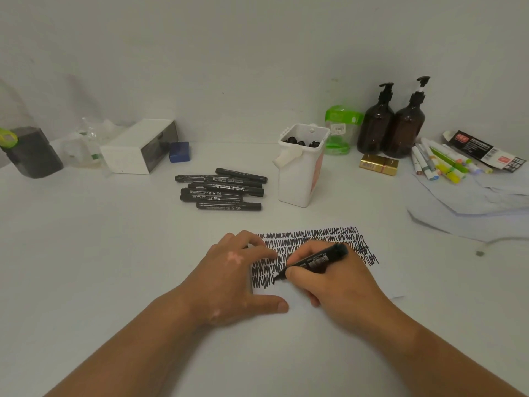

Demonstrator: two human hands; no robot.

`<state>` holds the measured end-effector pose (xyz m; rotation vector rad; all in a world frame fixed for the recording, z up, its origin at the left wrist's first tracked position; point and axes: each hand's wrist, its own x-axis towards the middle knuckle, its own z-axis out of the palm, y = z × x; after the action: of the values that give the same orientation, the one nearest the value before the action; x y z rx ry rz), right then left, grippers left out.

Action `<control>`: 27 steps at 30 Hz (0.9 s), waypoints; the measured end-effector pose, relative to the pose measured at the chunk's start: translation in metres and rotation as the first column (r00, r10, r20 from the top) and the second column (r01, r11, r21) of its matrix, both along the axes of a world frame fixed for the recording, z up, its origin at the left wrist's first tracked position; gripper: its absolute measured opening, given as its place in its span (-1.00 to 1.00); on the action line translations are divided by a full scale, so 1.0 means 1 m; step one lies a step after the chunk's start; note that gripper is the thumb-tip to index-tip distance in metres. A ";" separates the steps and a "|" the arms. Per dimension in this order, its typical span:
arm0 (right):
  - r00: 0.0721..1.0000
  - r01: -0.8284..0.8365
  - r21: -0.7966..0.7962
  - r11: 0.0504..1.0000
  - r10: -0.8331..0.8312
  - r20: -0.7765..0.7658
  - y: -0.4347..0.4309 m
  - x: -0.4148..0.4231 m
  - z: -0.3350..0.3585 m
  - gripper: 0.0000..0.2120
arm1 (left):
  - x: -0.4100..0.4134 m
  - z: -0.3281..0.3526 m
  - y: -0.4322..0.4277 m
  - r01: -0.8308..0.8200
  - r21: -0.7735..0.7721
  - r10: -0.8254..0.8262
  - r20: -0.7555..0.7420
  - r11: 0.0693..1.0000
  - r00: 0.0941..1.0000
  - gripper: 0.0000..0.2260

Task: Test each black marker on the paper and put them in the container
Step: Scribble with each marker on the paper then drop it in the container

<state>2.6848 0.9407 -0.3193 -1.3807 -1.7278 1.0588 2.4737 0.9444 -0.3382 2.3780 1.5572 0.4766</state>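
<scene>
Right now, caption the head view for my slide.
Right hand tests a black plastic marker on white paper the left hand steadies.

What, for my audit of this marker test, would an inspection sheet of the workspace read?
Surface: white table.
Job's things: scribbled paper; loose pile of capped black markers; white container with dark marker ends showing.
Clutter: two brown pump bottles, coloured markers, gold box, white box.
Hands: left hand rests on the paper; right hand grips a marker, tip on the paper.
Cables: nothing seen.
Surroundings: white wall.
</scene>
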 end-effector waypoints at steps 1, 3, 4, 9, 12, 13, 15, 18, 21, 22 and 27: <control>0.999 0.018 -0.011 1.000 -0.018 -0.032 0.000 -0.001 0.000 -0.92 | 0.000 0.000 0.000 0.001 -0.001 -0.001 0.000 1.000 1.000 -0.23; 0.998 0.028 -0.026 0.999 -0.029 -0.053 0.000 -0.001 0.000 -0.91 | 0.000 0.001 0.000 0.000 -0.002 0.000 0.001 1.000 1.000 -0.23; 0.999 0.018 -0.022 1.000 -0.018 -0.033 0.000 -0.001 0.000 -0.91 | 0.000 0.001 -0.001 0.000 -0.004 0.000 0.000 1.000 1.000 -0.23; 1.000 0.028 0.007 1.000 -0.028 -0.006 0.000 0.000 0.000 -0.90 | 0.001 0.003 0.000 -0.007 -0.013 0.007 -0.006 1.000 1.000 -0.22; 0.999 0.032 0.022 0.999 -0.033 0.028 0.001 0.000 0.000 -0.91 | 0.001 0.003 -0.001 -0.009 -0.020 0.009 0.003 1.000 1.000 -0.21; 0.998 0.024 0.031 0.999 -0.026 0.062 0.002 0.000 -0.001 -0.92 | 0.001 0.003 -0.001 -0.009 -0.022 0.009 0.003 1.000 1.000 -0.21; 0.996 0.024 0.044 0.999 -0.028 0.086 0.002 0.000 -0.001 -0.93 | 0.001 0.003 -0.001 -0.010 -0.026 0.010 -0.003 1.000 1.000 -0.20; 0.993 0.075 0.082 0.994 -0.082 0.086 0.003 0.001 -0.004 -0.93 | 0.001 0.004 -0.001 -0.010 -0.034 0.010 0.003 0.999 1.000 -0.21; 0.994 0.062 0.077 0.995 -0.068 0.083 0.004 0.001 -0.004 -0.92 | 0.001 0.005 -0.002 -0.009 -0.043 0.010 0.007 0.999 1.000 -0.21; 0.995 0.048 0.070 0.996 -0.054 0.083 0.004 0.001 -0.003 -0.92 | 0.002 0.005 -0.002 -0.012 -0.043 0.012 0.008 0.999 1.000 -0.21; 0.995 0.079 0.033 0.996 -0.077 -0.068 0.006 0.003 -0.005 -0.95 | 0.003 0.009 -0.003 -0.012 -0.050 0.011 -0.004 0.999 1.000 -0.20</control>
<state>2.6880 0.9469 -0.3244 -1.3639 -1.6238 1.0154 2.4763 0.9410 -0.3291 2.3351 1.5664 0.4305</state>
